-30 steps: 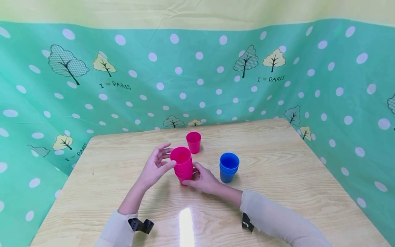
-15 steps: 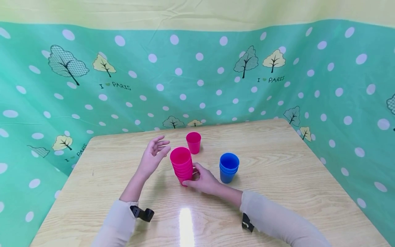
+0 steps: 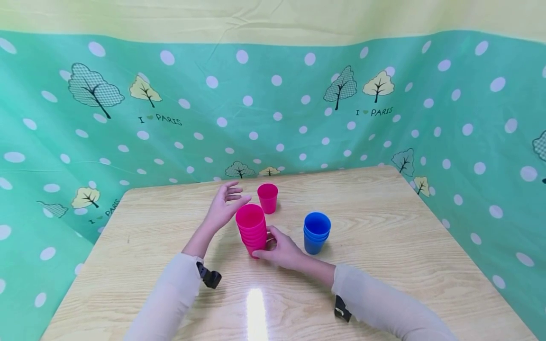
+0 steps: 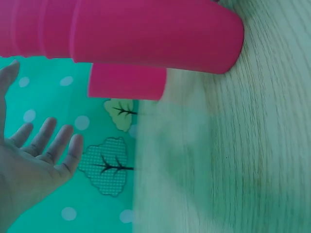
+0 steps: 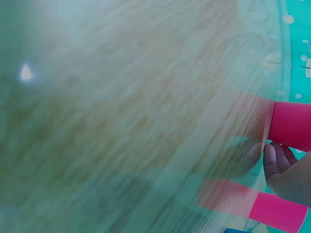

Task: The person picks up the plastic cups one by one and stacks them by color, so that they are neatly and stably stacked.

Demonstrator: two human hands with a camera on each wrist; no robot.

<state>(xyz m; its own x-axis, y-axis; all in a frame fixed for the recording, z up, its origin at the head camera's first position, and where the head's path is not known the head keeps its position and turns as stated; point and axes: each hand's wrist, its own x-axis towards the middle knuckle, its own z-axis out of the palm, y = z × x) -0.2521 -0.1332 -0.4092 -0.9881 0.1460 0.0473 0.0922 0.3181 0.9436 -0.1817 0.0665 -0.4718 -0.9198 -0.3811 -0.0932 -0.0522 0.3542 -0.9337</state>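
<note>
A tall stack of nested pink cups stands upright on the table, mouths up. My right hand holds the stack low down from the right, thumb in front and fingers behind. Over the far left side of the stack's rim is my left hand, its fingers extended and apart, holding nothing. In the left wrist view, this hand's palm and spread fingers show beside the stack. One single pink cup stands behind the stack, just beyond the left hand's thumb.
A short stack of blue cups stands to the right of the pink stack. The wooden table ends at a green dotted curtain at the back and sides. Black wrist cameras sit on both sleeves.
My left hand has let go of the stack's rim, drawn off to the left, then come forward and right toward the single pink cup. My right hand and the cups have stayed put.
</note>
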